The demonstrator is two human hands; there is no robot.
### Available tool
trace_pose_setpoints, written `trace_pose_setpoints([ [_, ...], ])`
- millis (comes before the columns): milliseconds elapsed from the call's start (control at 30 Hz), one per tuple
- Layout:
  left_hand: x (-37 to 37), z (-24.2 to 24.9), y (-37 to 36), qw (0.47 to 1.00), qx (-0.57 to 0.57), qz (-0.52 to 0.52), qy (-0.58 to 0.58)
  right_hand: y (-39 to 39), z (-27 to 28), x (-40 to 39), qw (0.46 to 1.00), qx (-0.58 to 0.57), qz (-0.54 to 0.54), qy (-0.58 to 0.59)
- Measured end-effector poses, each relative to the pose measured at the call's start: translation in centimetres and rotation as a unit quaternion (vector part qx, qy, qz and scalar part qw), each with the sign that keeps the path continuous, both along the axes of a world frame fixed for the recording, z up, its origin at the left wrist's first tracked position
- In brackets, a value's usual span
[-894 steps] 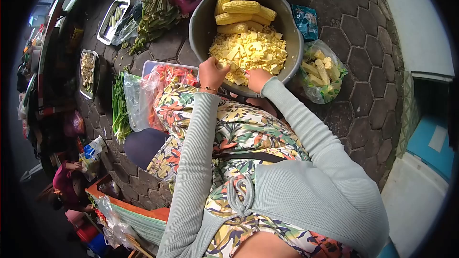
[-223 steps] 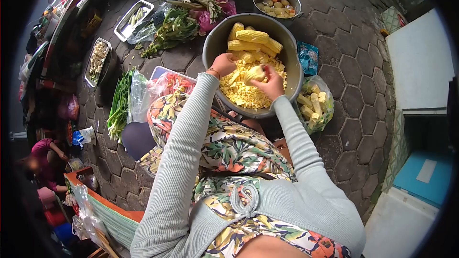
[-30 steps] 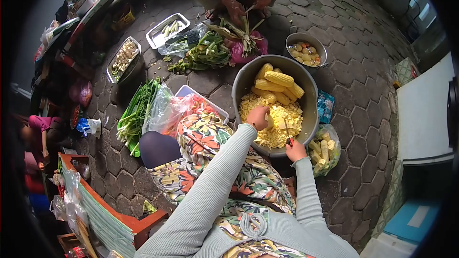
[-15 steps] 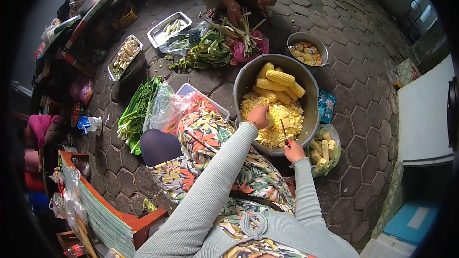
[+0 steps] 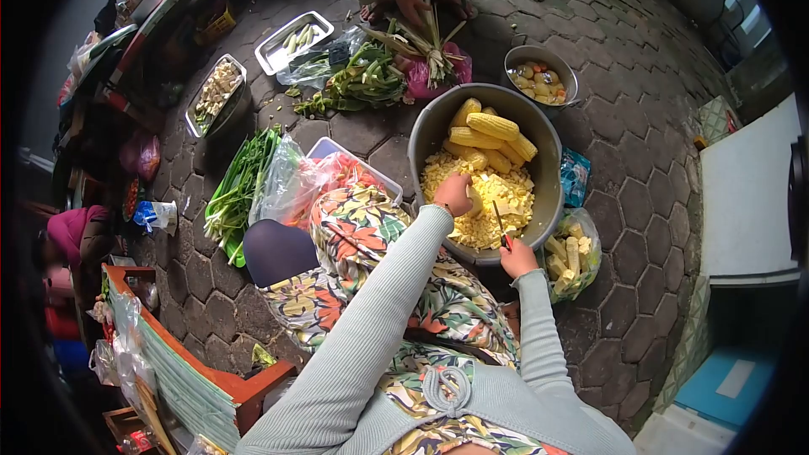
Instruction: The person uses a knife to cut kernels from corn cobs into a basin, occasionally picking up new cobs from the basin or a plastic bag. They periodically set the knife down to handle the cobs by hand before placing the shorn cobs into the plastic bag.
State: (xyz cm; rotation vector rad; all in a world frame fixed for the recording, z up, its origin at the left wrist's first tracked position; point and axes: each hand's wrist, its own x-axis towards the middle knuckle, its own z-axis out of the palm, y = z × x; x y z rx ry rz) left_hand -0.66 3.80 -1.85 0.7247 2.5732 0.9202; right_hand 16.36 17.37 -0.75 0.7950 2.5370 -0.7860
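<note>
A big grey basin stands in front of me. Whole peeled corn cobs are piled at its far side, and cut yellow kernels cover the near part. Inside the near left of the basin, my left hand is closed around a corn cob, mostly hidden by the fingers. At the near rim my right hand grips the red and black handle of a knife. Its thin blade points up and away over the kernels, close to the cob.
A clear bag of stripped cobs sits right of the basin, beside a teal packet. Beyond stands a pot of peeled vegetables. Leafy greens lie left. Opposite, another person's hand touches long stalks.
The view has shifted slightly. My left hand stays on the cob and my right hand on the knife, with little movement. The other person leans further forward, hands lower over the stalks.
</note>
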Motion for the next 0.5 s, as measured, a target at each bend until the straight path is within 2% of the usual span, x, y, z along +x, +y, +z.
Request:
trace_pose_setpoints([
  [167,0.0,0.0,-0.1,1.000,0.026,-0.001,0.007,0.0,-0.2,-0.1,1.000,-0.005,0.025,-0.007],
  [500,0.0,1.1,-0.4,1.000,-0.008,-0.021,-0.013,-0.2,-0.3,0.0,1.000,-0.007,0.007,0.018],
])
